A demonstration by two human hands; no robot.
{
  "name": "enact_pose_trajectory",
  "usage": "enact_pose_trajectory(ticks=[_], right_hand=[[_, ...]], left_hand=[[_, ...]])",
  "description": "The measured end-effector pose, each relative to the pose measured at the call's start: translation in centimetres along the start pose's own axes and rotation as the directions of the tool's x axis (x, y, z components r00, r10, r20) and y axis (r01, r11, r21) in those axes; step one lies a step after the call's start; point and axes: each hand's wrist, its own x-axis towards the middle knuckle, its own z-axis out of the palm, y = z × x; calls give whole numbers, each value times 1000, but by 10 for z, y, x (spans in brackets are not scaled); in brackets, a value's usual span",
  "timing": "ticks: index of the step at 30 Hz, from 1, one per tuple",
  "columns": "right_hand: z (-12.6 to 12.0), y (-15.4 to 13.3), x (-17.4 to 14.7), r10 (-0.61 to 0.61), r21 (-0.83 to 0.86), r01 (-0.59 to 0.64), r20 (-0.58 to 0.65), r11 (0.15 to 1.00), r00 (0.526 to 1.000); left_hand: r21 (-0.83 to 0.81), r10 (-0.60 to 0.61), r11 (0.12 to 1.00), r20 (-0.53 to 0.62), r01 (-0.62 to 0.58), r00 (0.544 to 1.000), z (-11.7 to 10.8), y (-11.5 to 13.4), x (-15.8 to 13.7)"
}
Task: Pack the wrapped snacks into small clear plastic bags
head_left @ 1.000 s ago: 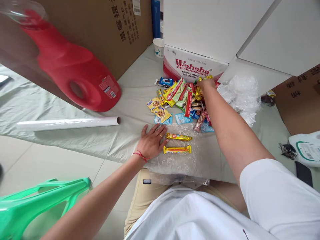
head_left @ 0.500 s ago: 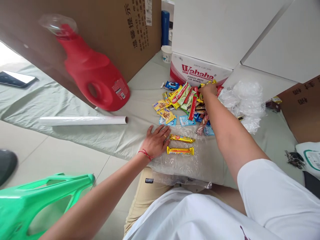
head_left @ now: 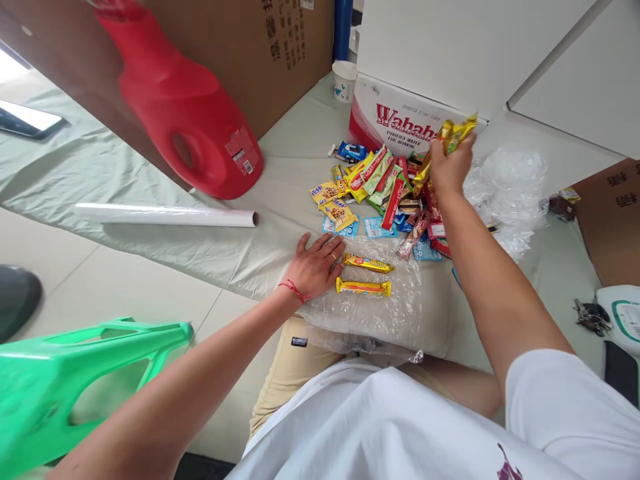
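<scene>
- Our right hand (head_left: 451,163) grips gold packaging (head_left: 456,133), apparently slanting up rightward, before the Wahaha box (head_left: 395,107).
- Our left hand (head_left: 314,268) lies flat beside two yellow bars (head_left: 364,288), running left-right, nearer us than the box.

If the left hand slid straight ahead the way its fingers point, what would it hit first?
Probably the light-blue packet just ahead of the left hand, partly under a yellow cookie packet; the exact gap is hard to judge.

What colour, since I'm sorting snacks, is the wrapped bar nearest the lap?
The wrapped bar is mostly yellow, clearest in the head view.
</scene>
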Motion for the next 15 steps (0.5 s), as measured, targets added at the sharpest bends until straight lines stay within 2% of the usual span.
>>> enact_pose_trajectory(ticks=[2, 3, 4, 5, 7, 8, 9, 11, 15], right_hand=[[-31, -2, -32, -196, 183, 183, 57, 966, 979], [-45, -5, -53, -309, 275, 268, 119, 923, 943], [-56, -9, -74, -423, 330, 341, 221, 881, 879], [-63, -15, -96, -508, 341, 397, 360, 852, 782], [-64, -28, -135, -588, 333, 494, 577, 803, 568], [-59, -34, -150, -600, 324, 537, 634, 779, 488], [-52, -40, -163, -608, 319, 569, 661, 758, 440], [-38, -46, -179, -624, 309, 610, 667, 730, 408], [-27, -44, -192, -636, 290, 625, 631, 725, 444]], left_hand=[[-6, 2, 1000, 2, -2, 1000, 0, 0, 0], [-8, 3, 1000, 3, -3, 1000, 0, 0, 0], [-8, 2, 1000, 5, -2, 1000, 0, 0, 0], [-6, -1, 1000, 6, 1, 1000, 0, 0, 0], [2, -10, 1000, 13, 10, 1000, -1, 1, 0], [8, -15, 1000, 18, 15, 1000, -1, 1, 1], [14, -18, 1000, 25, 18, 1000, -1, 0, 1], [28, -14, 1000, 45, 13, 999, -1, 0, 1], [42, -5, 999, 64, 2, 998, -1, -1, 1]])
